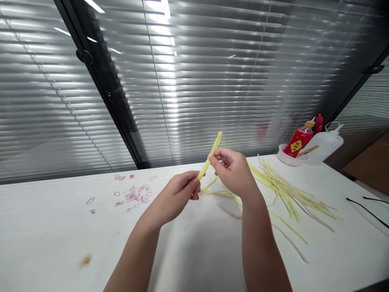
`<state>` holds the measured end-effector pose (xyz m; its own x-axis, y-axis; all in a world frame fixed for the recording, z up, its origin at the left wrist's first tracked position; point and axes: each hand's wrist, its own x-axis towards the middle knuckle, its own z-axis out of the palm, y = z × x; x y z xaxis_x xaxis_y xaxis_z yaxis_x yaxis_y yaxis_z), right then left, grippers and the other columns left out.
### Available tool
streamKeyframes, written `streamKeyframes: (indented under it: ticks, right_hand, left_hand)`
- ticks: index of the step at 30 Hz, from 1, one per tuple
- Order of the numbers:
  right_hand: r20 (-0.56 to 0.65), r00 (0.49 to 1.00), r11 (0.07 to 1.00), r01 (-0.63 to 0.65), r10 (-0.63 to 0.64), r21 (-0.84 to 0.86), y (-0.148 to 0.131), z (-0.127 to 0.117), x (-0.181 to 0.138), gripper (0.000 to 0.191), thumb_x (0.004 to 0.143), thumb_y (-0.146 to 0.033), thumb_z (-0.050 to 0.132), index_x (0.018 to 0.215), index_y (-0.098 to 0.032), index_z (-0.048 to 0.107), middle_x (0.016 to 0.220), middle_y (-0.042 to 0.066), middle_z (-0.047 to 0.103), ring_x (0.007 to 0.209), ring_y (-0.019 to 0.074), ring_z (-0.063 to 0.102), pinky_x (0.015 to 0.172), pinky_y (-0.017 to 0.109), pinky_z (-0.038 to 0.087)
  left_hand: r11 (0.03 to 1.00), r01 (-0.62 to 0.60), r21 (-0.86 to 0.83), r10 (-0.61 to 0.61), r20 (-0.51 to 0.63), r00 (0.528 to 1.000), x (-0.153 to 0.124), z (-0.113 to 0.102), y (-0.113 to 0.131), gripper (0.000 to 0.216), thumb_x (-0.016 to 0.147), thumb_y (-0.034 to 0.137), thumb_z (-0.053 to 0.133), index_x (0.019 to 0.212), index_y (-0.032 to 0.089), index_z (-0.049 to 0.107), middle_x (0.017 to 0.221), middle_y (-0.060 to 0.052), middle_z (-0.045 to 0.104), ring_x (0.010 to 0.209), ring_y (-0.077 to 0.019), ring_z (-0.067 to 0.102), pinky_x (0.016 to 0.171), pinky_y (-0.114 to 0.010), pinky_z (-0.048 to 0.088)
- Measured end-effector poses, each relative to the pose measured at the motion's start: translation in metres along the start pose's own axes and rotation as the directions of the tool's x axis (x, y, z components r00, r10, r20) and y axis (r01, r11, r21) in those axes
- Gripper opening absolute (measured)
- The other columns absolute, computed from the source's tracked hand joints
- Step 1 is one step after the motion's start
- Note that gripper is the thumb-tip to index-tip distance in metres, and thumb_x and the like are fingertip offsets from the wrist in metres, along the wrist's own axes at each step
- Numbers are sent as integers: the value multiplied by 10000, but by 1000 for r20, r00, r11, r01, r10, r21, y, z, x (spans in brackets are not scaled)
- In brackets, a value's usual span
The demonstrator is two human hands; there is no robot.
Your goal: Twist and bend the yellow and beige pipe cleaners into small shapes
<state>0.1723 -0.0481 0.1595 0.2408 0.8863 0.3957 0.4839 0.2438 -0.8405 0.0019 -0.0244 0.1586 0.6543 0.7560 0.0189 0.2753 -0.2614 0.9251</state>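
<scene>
Between my two hands a yellow pipe cleaner (pixel 216 142) is held up on a slant above the table, its upper end pointing away from me. My left hand (pixel 181 187) pinches the lower end between thumb and fingers. Higher up the same piece, my right hand (pixel 230 168) grips it with thumb and forefinger. Behind and below the hands, several loose yellow and tan pipe cleaners (pixel 281 186) lie in a spread heap on the right. A yellow strand (pixel 288 227) and a tan strand (pixel 290 239) stretch out nearer to me.
Small coloured rubber bands (pixel 133 196) lie scattered on the white table (pixel 54 239) at left. At the back right, a red bottle (pixel 299 140) stands in a clear dish (pixel 287 158) beside a white squeeze bottle (pixel 325 144). Black glasses temples (pixel 367 211) show at the right edge.
</scene>
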Motion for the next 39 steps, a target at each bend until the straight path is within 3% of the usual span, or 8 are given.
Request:
streamKeyframes:
  ticks: [5,8,14,17,22,30,35,39]
  right_hand:
    - [-104,994,991,23,-37,-133,1,1,0,186,813,-319,495,671,-200,493,661,-23,546,458,82,384,453,229,295]
    - [-105,992,974,50,-75,-221,1,-2,-1,196,803,-275,483,630,-203,426,615,-35,498,498,94,377,480,232,274]
    - [53,991,923,135,-124,-361,-2,-5,-3,210,784,-198,442,602,-204,337,571,-36,422,542,113,359,501,246,236]
    - [119,988,897,144,-103,-418,-5,-3,-5,218,765,-175,434,599,-200,296,582,-35,419,541,110,348,502,252,218]
    - [238,970,865,166,-56,-473,-10,6,-10,219,747,-149,419,592,-190,270,572,-34,404,520,99,323,490,254,191]
    - [306,952,821,186,-15,-540,-17,17,-15,214,744,-114,416,590,-179,283,557,-40,393,497,87,281,478,243,159]
    - [322,947,809,203,-18,-552,-17,20,-15,218,714,-99,429,572,-179,284,553,-38,382,488,89,259,472,253,157]
    - [323,946,808,194,-5,-556,-17,21,-15,230,704,-84,437,556,-179,288,546,-34,377,479,91,255,465,260,160]
  left_hand:
    - [986,38,-160,-50,-68,996,0,-3,0,275,865,362,460,1071,221,577,851,-23,570,761,-142,571,813,-357,502]
    - [981,13,-196,-44,-156,987,1,-4,-3,317,871,361,464,1144,224,549,849,-17,587,765,-137,578,818,-359,504]
    - [996,-69,47,82,-412,907,4,-1,-10,287,894,347,413,1126,227,531,803,-17,615,815,-167,605,803,-358,491]
    - [980,-69,185,150,-468,871,3,1,-9,279,900,319,385,1132,235,517,820,-21,617,851,-180,612,808,-359,474]
    - [959,-89,267,214,-485,848,4,-2,-10,361,890,264,392,1250,241,400,798,-3,603,817,-173,614,792,-355,463]
    - [948,-118,297,258,-493,831,6,-7,-16,499,883,235,417,1356,249,257,757,18,587,808,-167,622,751,-336,469]
    - [917,-115,383,291,-443,848,5,-9,-15,417,903,253,397,1315,248,338,803,4,609,804,-160,608,717,-300,458]
    - [878,-119,464,321,-387,864,4,-12,-14,260,913,271,388,1129,245,531,835,-6,629,767,-153,597,682,-273,441]
